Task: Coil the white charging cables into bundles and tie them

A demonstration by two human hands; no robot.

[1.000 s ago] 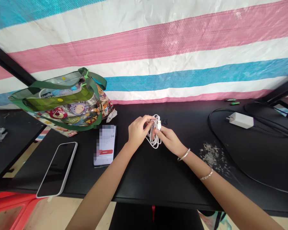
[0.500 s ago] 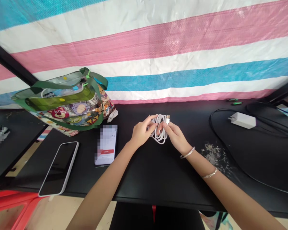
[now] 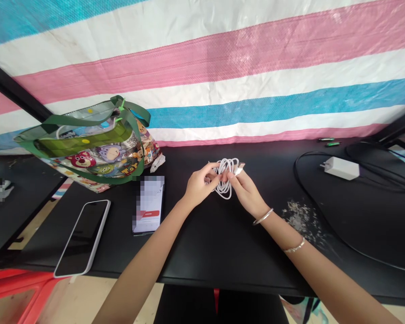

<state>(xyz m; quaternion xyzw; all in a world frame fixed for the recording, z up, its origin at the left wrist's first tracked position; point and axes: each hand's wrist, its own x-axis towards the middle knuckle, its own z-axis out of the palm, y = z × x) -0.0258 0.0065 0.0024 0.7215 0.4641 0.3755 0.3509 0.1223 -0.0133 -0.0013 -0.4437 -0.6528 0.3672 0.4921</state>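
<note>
Along a black table backed by a striped tarp sit a bag, a dark phone and a lit phone; at center, the left hand, fingers curled in, pinches a coiled cable, and the right hand, nearly closed, grips it near its plug.

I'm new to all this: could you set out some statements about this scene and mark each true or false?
1. The left hand and right hand both hold the looped white cable. True.
2. The white adapter is in the right hand. False: it lies on the black table.
3. The phone with the lit screen lies between the dark-screened phone and the left hand. True.
4. Both bracelets are on the left arm. False: they are on the right arm.
</note>
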